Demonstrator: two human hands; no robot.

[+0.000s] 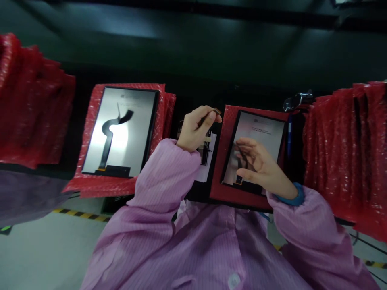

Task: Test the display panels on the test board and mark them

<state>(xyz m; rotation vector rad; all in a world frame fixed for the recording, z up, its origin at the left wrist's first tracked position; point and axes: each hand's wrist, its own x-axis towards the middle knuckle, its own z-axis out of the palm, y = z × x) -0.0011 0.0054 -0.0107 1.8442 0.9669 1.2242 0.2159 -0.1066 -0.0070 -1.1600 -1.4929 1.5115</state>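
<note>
My left hand (pixel 196 125) pinches a small brown-gold flex cable piece (pixel 217 111) between thumb and fingers, raised above the gap between two display panels. My right hand (pixel 258 163) hovers over the right display panel (pixel 266 127), fingers apart and slightly curved; whether it touches the panel I cannot tell. That panel lies silver back up on a flat red pad (pixel 219 177). Its dark flex cable is partly hidden behind my fingers. Beneath my left wrist sits a small device with a white sheet (pixel 203 174), mostly covered.
At left, another display panel (pixel 121 137) with a curled black flex cable (pixel 107 141) rests on red bubble-wrap bags (pixel 87 183). Red bubble bags stand in rows at far left (pixel 27 108) and far right (pixel 347 157). A blue pen (pixel 289 137) lies beside the right panel.
</note>
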